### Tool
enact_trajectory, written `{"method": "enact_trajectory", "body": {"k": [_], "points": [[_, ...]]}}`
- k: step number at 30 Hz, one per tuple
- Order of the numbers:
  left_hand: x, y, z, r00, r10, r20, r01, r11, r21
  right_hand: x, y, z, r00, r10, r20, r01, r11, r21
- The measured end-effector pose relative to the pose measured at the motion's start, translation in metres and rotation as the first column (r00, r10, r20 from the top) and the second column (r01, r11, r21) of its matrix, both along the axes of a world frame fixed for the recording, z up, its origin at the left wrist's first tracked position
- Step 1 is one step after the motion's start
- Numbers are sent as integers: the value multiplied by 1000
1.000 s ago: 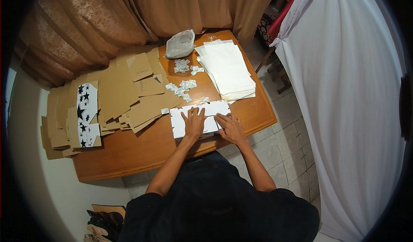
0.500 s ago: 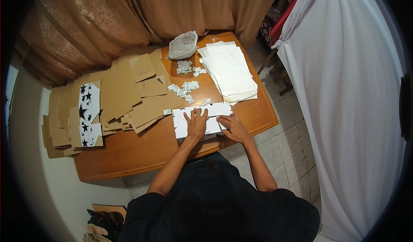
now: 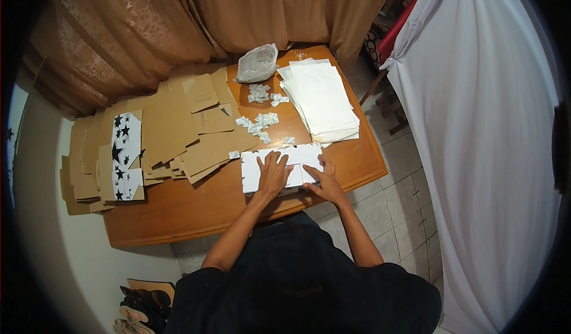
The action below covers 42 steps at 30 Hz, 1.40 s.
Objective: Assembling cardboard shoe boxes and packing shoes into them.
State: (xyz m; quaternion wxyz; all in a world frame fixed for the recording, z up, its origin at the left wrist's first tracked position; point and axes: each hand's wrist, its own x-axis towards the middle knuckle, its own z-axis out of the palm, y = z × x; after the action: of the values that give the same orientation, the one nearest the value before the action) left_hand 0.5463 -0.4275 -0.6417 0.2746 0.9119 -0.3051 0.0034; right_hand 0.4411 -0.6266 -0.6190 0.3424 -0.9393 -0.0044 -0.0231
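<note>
At the table's front edge lies a white box-like piece [image 3: 252, 176] with flaps on top and dark star shapes at its edges. My left hand [image 3: 272, 176] rests flat on its left-middle part, fingers spread. My right hand [image 3: 326, 185] is at its right end, thumb and fingers apart, touching the flaps there. A seam or fold line crosses the white top between the two hands. The underside of the piece is hidden.
Stacked brown cardboard [image 3: 169, 123] covers the table's left side, with a star-patterned white strip [image 3: 125, 156] on it. Small clear packets [image 3: 262, 121] lie scattered mid-table. Behind them is a plastic bag [image 3: 257, 63]; a pile of white sheets [image 3: 321, 99] lies at the right.
My right hand has spread its fingers and shifted toward the right end of the white piece, uncovering more of the flaps. My left hand stays nearly in place.
</note>
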Motion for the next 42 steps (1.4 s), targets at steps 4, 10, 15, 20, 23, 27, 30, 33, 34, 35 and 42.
{"method": "enact_trajectory", "body": {"k": [4,10,15,20,23,27,30,33,34,35,42], "points": [[-9,12,26,998,-64,7,64,996,-69,1,5,-8,994,-90,63,85,993,78],[-22,63,47,975,1,222,1,1000,-10,7,-3,-12,991,-105,78,98,992,83],[-16,95,36,999,-45,-2,44,989,142,6,-5,-2,997,-74,37,67,985,162],[-14,92,42,997,-42,-72,57,974,218,7,-4,0,995,-91,37,84,984,158],[-6,93,40,997,-11,-78,27,977,211,7,-3,0,997,-78,-5,77,984,161],[-5,95,35,989,-115,-89,133,963,234,5,-3,-1,992,-116,-50,123,977,175],[-3,98,25,987,-151,-60,158,977,143,5,-4,-1,992,-111,-61,121,974,189],[-6,100,16,985,-163,-58,165,986,31,6,-5,0,992,-103,-72,115,977,180],[-7,99,15,985,-159,-61,160,987,2,6,-6,0,991,-102,-83,115,978,173],[-7,99,14,985,-160,-63,161,987,2,7,-6,0,991,-103,-86,117,978,173],[-17,96,12,990,-143,-1,142,987,70,10,-10,-6,993,-80,-91,92,985,146]]}}
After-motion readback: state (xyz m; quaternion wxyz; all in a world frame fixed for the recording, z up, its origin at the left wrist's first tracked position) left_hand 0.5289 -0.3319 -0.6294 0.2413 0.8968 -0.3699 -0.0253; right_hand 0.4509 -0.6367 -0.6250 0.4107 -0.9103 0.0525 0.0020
